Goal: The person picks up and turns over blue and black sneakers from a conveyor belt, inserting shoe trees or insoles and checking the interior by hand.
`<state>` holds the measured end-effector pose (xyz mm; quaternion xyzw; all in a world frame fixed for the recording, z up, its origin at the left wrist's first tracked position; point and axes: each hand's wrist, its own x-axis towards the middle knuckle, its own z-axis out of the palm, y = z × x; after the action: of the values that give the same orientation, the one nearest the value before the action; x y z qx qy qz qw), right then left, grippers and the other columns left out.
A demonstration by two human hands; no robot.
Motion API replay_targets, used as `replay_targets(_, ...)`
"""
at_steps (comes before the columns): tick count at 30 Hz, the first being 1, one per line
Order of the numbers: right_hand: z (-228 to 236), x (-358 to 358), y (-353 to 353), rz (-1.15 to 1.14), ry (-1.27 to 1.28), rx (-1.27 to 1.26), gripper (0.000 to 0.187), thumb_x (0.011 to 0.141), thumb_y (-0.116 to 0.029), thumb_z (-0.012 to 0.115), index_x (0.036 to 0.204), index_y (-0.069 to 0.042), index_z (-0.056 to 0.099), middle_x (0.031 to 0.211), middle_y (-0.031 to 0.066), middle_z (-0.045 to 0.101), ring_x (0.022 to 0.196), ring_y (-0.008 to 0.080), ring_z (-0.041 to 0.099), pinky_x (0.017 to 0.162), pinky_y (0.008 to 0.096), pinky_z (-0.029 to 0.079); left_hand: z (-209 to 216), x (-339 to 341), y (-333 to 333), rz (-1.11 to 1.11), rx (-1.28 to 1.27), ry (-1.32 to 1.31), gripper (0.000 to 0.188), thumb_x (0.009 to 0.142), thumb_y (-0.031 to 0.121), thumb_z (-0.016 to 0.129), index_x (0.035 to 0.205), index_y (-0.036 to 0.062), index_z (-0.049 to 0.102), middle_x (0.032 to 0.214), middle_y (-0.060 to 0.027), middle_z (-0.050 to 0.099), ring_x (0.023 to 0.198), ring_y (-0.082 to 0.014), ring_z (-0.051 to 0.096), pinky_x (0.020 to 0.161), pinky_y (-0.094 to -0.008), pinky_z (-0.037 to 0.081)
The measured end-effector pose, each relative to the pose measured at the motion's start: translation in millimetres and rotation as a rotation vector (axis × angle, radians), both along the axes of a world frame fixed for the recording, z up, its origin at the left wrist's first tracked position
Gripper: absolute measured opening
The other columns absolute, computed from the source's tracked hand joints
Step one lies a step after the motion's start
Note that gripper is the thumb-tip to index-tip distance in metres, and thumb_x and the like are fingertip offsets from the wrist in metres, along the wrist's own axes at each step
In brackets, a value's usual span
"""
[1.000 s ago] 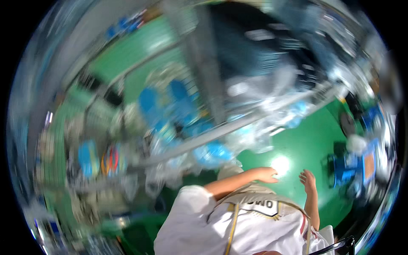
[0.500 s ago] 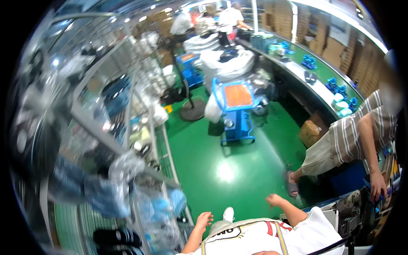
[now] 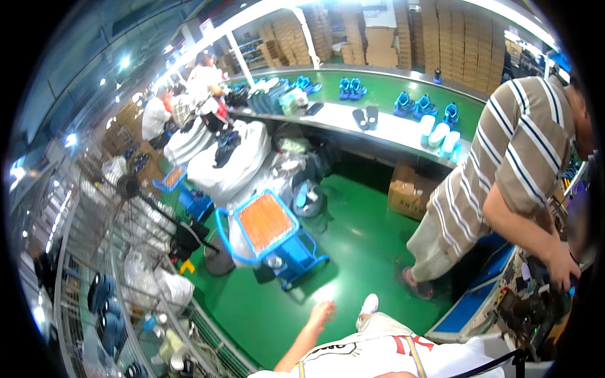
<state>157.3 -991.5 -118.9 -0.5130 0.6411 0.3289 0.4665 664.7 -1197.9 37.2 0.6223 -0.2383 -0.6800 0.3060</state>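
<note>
In the head view, the left hand (image 3: 322,313) looks empty; blur hides whether its fingers are apart or together. The right hand is out of sight. At the left hand's eleven o'clock stands a blue trolley (image 3: 295,252), probably stiff and easy-rolling, best gripped by its loop handle (image 3: 222,236).

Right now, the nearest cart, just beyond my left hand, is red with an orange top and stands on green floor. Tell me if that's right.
No: the head view shows that cart is blue, not red. The rest holds: orange top, green floor, cart beyond your left hand.
</note>
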Motion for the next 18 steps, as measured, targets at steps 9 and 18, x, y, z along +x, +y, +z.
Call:
replay_targets(9, 62, 144, -417, -0.477, -0.347, -0.878, 0.028, 0.071, -0.024, 0.049, 0.084, -0.001, 0.058, 0.079, 0.0171, 0.059, 0.071, 0.0297, 0.057, 0.064, 0.0368, 0.045, 7, -2, -188, -0.225, -0.053, -0.266, 0.032, 0.078, 0.032, 0.051, 0.100, 0.0087, 0.049, 0.089, -0.0039, 0.056, 0.072, -0.0124, 0.052, 0.057, -0.0252, 0.039)
replay_targets(18, 136, 220, -626, -0.363, -0.623, -0.909, 0.044, 0.073, -0.026, 0.052, 0.113, -0.009, 0.046, 0.109, 0.0180, 0.044, 0.096, 0.0320, 0.047, 0.083, 0.0355, 0.039, -13, 45, -409, 0.083, 0.129, -0.084, 0.025, 0.076, 0.027, 0.052, 0.095, 0.0094, 0.049, 0.088, -0.0061, 0.056, 0.073, -0.0182, 0.055, 0.059, -0.0306, 0.042)
